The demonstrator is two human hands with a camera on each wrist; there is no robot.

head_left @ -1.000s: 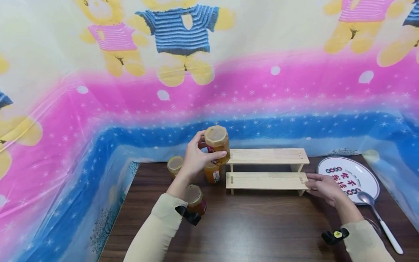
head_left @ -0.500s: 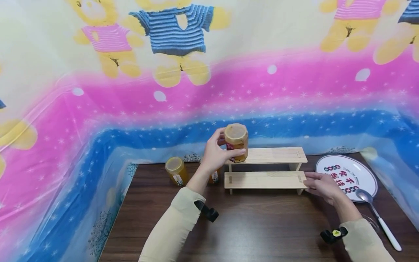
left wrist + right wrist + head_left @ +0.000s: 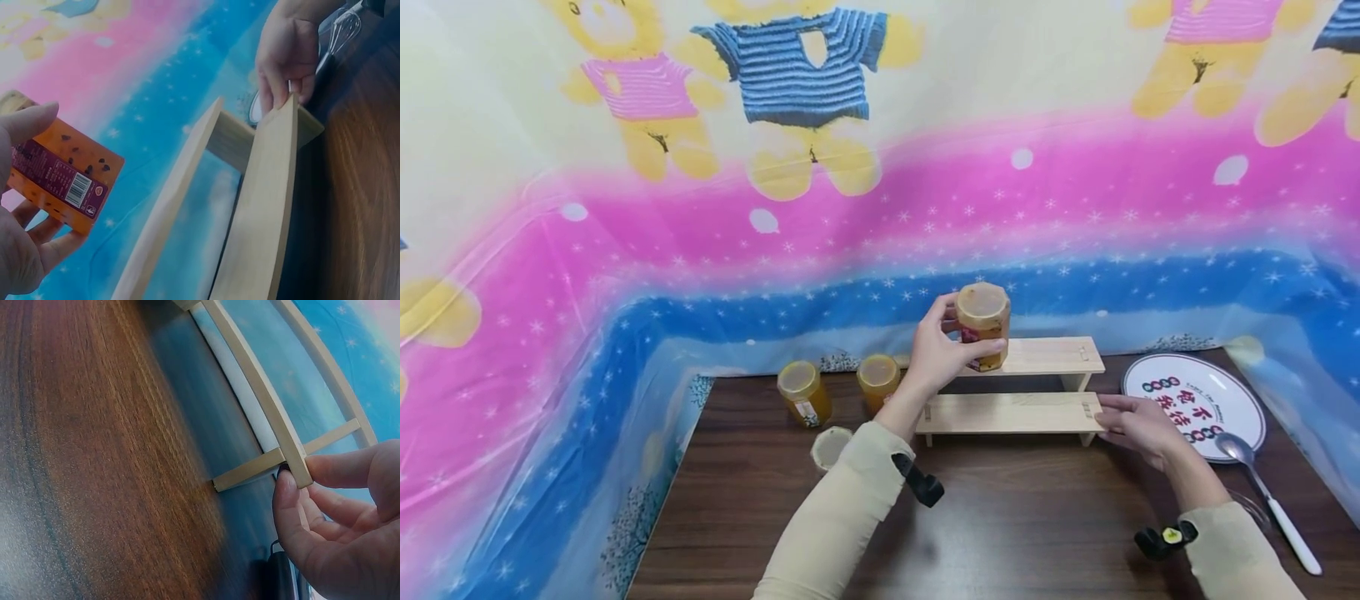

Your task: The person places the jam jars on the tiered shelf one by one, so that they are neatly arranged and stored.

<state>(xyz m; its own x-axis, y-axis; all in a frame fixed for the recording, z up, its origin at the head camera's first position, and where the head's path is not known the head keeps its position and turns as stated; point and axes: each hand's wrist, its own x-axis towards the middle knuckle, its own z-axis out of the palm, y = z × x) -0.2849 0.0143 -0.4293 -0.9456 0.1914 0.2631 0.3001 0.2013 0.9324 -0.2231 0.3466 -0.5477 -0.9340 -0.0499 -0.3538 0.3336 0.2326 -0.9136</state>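
Observation:
My left hand (image 3: 942, 350) grips an orange-filled jar (image 3: 983, 325) with a pale lid and holds it up in front of the upper shelf. In the left wrist view the jar (image 3: 65, 172) shows a dark red label with a barcode. A two-tier wooden rack (image 3: 1007, 413) stands on the table. My right hand (image 3: 1142, 429) pinches the right end of its lower board. Seen from the right wrist, thumb and forefinger of that hand (image 3: 340, 525) close on the board's end (image 3: 294, 456), just past the cross leg.
Two more jars, one far left (image 3: 805, 396) and one beside the rack (image 3: 878, 383), stand at the back. Another jar's lid (image 3: 831, 448) shows behind my left sleeve. A white plate (image 3: 1195, 404) and a spoon (image 3: 1270, 500) lie at right; a whisk (image 3: 344, 31) appears past the right hand.
My left hand has carried the jar rightward, from the rack's left end to over its upper shelf. The right hand keeps its place on the lower board.

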